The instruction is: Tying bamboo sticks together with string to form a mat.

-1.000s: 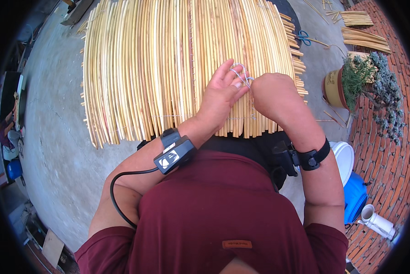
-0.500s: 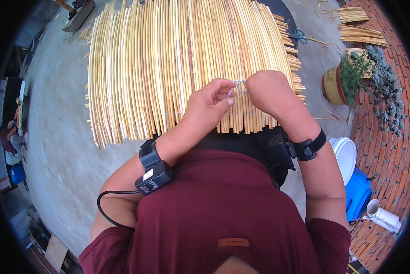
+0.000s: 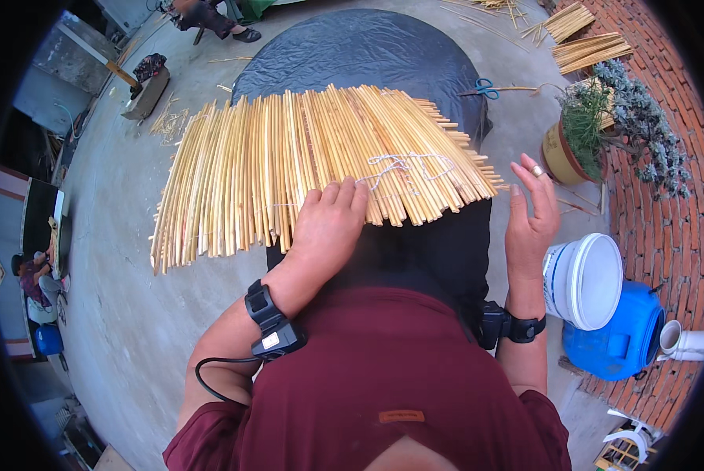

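A mat of pale straw-coloured stalks (image 3: 250, 169), laid side by side and tied with thread, spreads in front of me. My left hand (image 3: 331, 226) rests on its near edge, fingers stretched over the stalks; its thumb is hidden. White string (image 3: 399, 162) lies in a loose tangle on the right part of the mat, with a loop trailing rightward. Off the mat's right edge, my right hand (image 3: 534, 212) is raised, fingers apart, holding nothing and wearing a ring.
A round table under black plastic (image 3: 360, 47) supports the mat. Blue-handled scissors (image 3: 485, 89) lie at its right edge. To the right stand a potted plant (image 3: 568, 149), a white bucket (image 3: 595, 275) and a blue barrel (image 3: 615, 337). Stalk bundles (image 3: 591, 53) lie far right. Other people sit beyond.
Both hands have left the white string, which now lies on the mat. My left hand has come down onto the near edge; my right has moved right and opened. The view has tilted up.
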`<action>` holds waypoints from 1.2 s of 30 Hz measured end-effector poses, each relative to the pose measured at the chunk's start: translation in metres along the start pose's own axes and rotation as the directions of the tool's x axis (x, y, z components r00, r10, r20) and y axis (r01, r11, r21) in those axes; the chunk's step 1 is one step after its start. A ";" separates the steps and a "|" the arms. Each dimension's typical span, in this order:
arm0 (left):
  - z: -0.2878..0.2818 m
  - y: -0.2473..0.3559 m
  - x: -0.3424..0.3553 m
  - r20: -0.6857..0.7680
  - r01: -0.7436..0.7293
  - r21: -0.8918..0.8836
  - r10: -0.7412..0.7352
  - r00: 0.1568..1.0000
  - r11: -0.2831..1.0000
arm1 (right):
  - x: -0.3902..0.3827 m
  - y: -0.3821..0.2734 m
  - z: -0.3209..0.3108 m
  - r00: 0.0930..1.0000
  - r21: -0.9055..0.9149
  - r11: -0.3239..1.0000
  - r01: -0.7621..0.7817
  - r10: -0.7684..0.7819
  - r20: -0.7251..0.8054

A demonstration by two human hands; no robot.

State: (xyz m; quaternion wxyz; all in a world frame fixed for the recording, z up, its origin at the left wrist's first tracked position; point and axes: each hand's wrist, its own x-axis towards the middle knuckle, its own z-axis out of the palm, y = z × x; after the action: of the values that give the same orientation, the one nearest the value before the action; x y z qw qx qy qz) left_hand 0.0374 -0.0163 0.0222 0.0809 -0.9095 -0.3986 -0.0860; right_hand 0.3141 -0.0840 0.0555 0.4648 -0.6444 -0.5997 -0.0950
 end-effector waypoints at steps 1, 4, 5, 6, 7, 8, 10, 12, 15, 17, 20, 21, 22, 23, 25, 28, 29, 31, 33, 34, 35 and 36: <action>-0.004 -0.003 0.006 -0.013 -0.013 0.044 0.014 1.000 0.999 | -0.003 0.001 -0.005 0.999 0.048 0.998 -0.037 0.039 -0.023; -0.019 -0.021 0.034 0.011 -0.075 -0.009 0.075 0.997 0.997 | -0.011 0.008 -0.007 0.993 0.210 0.973 -0.094 0.107 -0.052; -0.026 -0.029 0.043 -0.001 -0.087 0.013 0.087 0.996 0.996 | -0.013 0.009 -0.006 0.991 0.219 0.972 -0.087 0.107 -0.078; -0.035 -0.039 0.053 0.002 -0.070 0.020 0.070 0.998 0.997 | -0.014 0.010 -0.004 0.995 0.231 0.969 -0.088 0.098 -0.031; -0.044 -0.049 0.064 0.003 -0.052 0.028 0.052 0.999 0.998 | -0.015 0.010 -0.002 0.996 0.244 0.966 -0.087 0.086 0.016; -0.048 -0.063 0.073 -0.098 -0.030 -0.027 0.027 0.995 0.999 | -0.017 0.009 0.001 0.997 0.263 0.962 -0.073 0.077 -0.006; -0.070 -0.088 0.094 -0.128 0.066 -0.073 -0.075 0.989 0.995 | -0.019 0.007 0.005 0.983 0.312 0.939 -0.147 0.104 0.149; -0.095 -0.118 0.109 -0.174 0.145 -0.039 -0.150 0.973 0.989 | -0.021 0.005 0.011 0.951 0.364 0.909 -0.205 0.098 0.292; -0.121 -0.175 0.116 -0.383 0.142 -0.138 -0.185 0.905 0.980 | -0.022 0.000 0.024 0.898 0.386 0.899 -0.208 0.019 0.440; -0.143 -0.209 0.121 -0.409 0.170 -0.359 -0.318 0.855 0.918 | -0.023 0.001 0.031 0.841 0.371 0.898 -0.238 -0.001 0.542; -0.170 -0.253 0.116 -0.499 0.192 -0.480 -0.447 0.743 0.856 | -0.026 -0.001 0.045 0.775 0.346 0.913 -0.214 -0.056 0.629; -0.179 -0.264 0.109 -0.523 0.211 -0.465 -0.459 0.718 0.860 | -0.021 -0.006 0.047 0.744 0.333 0.925 -0.182 -0.091 0.662; -0.187 -0.275 0.101 -0.533 0.081 -0.652 -0.532 0.658 0.754 | -0.019 -0.008 0.054 0.724 0.350 0.922 -0.167 -0.126 0.678; -0.196 -0.282 0.093 -0.524 -0.076 -0.787 -0.597 0.608 0.612 | -0.018 -0.010 0.060 0.704 0.366 0.917 -0.157 -0.156 0.693; -0.205 -0.274 0.087 -0.567 -0.237 -0.812 -0.622 0.540 0.533 | -0.013 -0.017 0.069 0.620 0.324 0.913 -0.249 -0.107 0.777; -0.201 -0.266 0.085 -0.627 -0.598 -0.705 -0.729 0.275 0.380 | -0.007 -0.030 0.087 0.477 0.287 0.897 -0.337 -0.101 0.873; -0.194 -0.256 0.088 -0.626 -0.593 -0.704 -0.735 0.261 0.390 | -0.007 -0.032 0.093 0.405 0.254 0.863 -0.436 -0.064 0.912; -0.178 -0.227 0.096 -0.522 -0.729 -0.628 -0.842 0.137 0.271 | -0.003 -0.039 0.106 0.363 0.238 0.870 -0.431 -0.074 0.929; -0.156 -0.198 0.102 -0.443 -0.766 -0.618 -0.883 0.151 0.179 | -0.009 -0.036 0.124 0.358 0.309 0.527 -0.792 -0.009 0.934; -0.145 -0.183 0.103 -0.370 -0.800 -0.594 -0.913 0.173 0.089 | -0.007 -0.034 0.128 0.333 0.333 0.324 -0.886 -0.056 0.941; -0.135 -0.169 0.100 -0.350 -0.793 -0.603 -0.921 0.173 0.081 | -0.005 -0.035 0.126 0.351 0.368 0.212 -0.905 -0.114 0.929; -0.123 -0.156 0.098 -0.297 -0.759 -0.651 -0.922 0.248 0.005 | -0.005 -0.037 0.123 0.419 0.434 0.141 -0.890 -0.123 0.900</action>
State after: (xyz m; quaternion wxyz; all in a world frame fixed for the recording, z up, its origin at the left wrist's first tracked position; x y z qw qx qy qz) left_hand -0.0235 0.1309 0.1757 -0.3727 -0.2995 -0.1391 -0.8672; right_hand 0.2271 -0.0058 0.0024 0.4231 -0.3567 -0.4264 0.7155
